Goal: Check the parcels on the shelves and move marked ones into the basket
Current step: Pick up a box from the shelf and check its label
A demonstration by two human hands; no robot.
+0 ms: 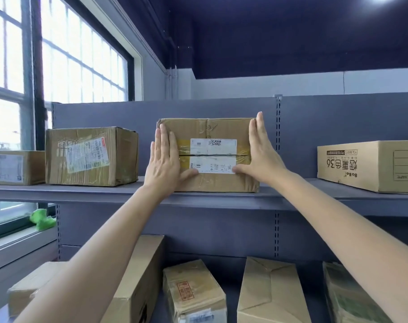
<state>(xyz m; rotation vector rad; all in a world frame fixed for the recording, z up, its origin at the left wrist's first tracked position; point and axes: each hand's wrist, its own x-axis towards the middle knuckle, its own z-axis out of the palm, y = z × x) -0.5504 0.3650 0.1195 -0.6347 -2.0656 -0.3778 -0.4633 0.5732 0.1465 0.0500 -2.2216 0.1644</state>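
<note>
A brown corrugated cardboard parcel [207,155], rectangular and creased at its corners, is seen at the centre of the frame, standing on the upper shelf [221,198] of grey painted metal. Its front is crossed by glossy, wrinkled clear and yellowish tape, and a white printed label [213,156] with a small square code is split by the dark seam between the flaps. The left hand [162,163] is laid flat against the parcel's left front edge, its fingers [164,142] straight and close together, pointing up, with the thumb stretched onto the lower front. The right hand [260,155] is pressed against the parcel's right side, fingers straight and together, the thumb reaching across the label's lower right corner. Neither hand is curled round the box. At centre left a second taped carton [91,156] with a crumpled plastic-covered label is set on the same shelf, well apart from the held parcel, and a low flat box [15,167] is found at the left edge beside it. At the right edge a smooth, pale printed carton [371,165] is placed. Along the bottom of the frame several more cardboard boxes [193,292] are stood on the lower shelf. A crumpled green object [42,219] lies on the window sill at lower left.
</note>
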